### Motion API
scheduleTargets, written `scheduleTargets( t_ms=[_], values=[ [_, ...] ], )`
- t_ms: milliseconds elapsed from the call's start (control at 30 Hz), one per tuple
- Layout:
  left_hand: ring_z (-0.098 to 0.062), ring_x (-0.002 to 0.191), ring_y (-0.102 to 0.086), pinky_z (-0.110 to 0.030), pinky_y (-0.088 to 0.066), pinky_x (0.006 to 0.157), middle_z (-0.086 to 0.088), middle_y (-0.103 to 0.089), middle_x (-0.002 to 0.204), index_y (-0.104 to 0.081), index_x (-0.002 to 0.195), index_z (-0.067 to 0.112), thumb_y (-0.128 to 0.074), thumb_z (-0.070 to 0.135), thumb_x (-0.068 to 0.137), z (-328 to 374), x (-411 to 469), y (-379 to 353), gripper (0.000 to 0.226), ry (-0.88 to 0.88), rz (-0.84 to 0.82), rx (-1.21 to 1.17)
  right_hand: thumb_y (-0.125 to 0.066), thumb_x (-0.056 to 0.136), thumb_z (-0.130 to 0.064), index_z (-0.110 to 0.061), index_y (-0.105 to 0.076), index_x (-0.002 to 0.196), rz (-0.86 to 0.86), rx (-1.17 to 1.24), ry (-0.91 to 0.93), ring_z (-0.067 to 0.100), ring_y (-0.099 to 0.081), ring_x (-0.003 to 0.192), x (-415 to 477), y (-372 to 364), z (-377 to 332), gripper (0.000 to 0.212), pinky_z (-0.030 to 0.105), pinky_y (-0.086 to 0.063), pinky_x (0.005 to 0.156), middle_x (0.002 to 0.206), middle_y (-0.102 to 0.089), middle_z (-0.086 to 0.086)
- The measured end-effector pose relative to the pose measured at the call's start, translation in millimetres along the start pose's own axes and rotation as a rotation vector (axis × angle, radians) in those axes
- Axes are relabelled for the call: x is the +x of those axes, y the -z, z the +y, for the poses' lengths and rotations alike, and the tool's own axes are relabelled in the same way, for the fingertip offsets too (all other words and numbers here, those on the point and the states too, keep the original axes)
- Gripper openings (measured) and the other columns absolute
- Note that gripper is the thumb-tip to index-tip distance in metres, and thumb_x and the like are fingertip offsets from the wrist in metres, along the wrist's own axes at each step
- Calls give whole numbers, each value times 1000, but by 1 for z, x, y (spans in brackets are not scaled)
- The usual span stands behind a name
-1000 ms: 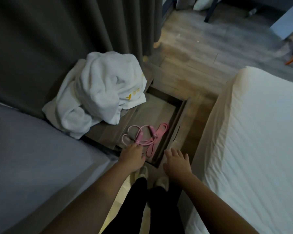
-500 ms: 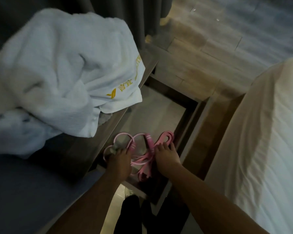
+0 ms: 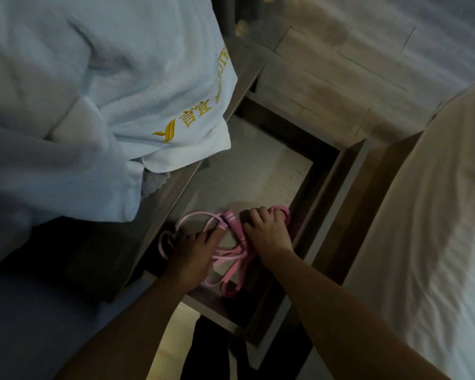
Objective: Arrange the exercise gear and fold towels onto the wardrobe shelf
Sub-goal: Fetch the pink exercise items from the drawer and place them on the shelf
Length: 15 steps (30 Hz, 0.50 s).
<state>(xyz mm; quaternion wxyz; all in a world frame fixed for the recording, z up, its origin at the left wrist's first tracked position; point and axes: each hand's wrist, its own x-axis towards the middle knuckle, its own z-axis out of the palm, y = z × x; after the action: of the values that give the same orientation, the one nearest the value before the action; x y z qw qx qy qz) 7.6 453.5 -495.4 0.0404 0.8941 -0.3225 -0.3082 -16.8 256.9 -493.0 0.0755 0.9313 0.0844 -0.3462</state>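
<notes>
Open drawer [image 3: 324, 187]: dark wooden walls, pale floor, pulled out from under the nightstand top [image 3: 159, 204]; I take it as my landmark.

Inside the drawer, at its near end: pink skipping rope [image 3: 232, 259], tangled in loops; one handle [image 3: 228, 219] lies in the middle of the tangle, pointing toward the drawer's far end; flat pink loops trail back to the near wall.

My left hand [image 3: 191, 250]: palm down on the left part of the rope, fingers curled over the thin loops; whether it has closed round them I cannot tell.

My right hand [image 3: 266, 231]: palm down on the right part of the rope, fingers bent over the loop nearest the drawer's right wall; a firm hold I cannot confirm.

Left of the drawer, on the nightstand top: white towels [image 3: 93, 105], heaped and unfolded, with yellow embroidered lettering; one corner overhangs the drawer's left edge.

Right of the drawer: bed [image 3: 436, 229] with a white sheet.

Beyond the drawer's far end: grey plank floor [image 3: 340, 50].
</notes>
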Motion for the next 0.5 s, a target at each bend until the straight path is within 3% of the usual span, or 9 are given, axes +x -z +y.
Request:
scheduleTargets(
  t_ms=[167, 233, 300, 367, 500],
  values=[
    [-29, 102, -61, -31, -46, 78, -9, -57, 131, -37, 148, 23, -62, 2, 82, -2, 0, 10, 73, 46, 100, -314, -70, 82, -27, -21, -30, 149, -38, -87, 123, 35, -25, 142, 7, 2, 8, 78, 62, -9, 115, 153, -30, 13],
    [-28, 110, -59, -34, -50, 87, -9, -55, 134, -35, 149, 22, -62, 5, 84, -2, -2, 18, 72, 70, 92, -324, -69, 83, -30, -21, -28, 149, -33, -96, 151, 34, -27, 143, 4, 9, 12, 78, 63, -5, 116, 153, -34, 13],
    [-26, 110, -59, -40, -52, 89, -7, -56, 132, -32, 149, 23, -62, 9, 86, 0, -12, 29, 72, 112, 57, -331, -67, 85, -31, -19, -30, 147, 1, -72, 186, 33, -32, 140, -7, 21, 15, 73, 59, -12, 116, 150, -38, 14],
    [-21, 95, -62, -42, -55, 83, -4, -61, 119, -38, 144, 25, -63, 13, 87, 6, -25, 43, 63, 108, 78, -344, -64, 87, -31, -16, -37, 142, 94, -1, 212, 33, -41, 132, -24, 36, 20, 63, 51, -25, 111, 145, -43, 14],
    [-25, 91, -66, -33, -51, 74, -7, -64, 114, -36, 146, 23, -62, 13, 88, 23, -55, 82, 64, 204, 132, -381, -63, 88, -35, -15, -43, 135, 126, 81, 140, 31, -52, 116, -69, 65, 37, 55, 46, -36, 101, 130, -54, 12]
  ],
)
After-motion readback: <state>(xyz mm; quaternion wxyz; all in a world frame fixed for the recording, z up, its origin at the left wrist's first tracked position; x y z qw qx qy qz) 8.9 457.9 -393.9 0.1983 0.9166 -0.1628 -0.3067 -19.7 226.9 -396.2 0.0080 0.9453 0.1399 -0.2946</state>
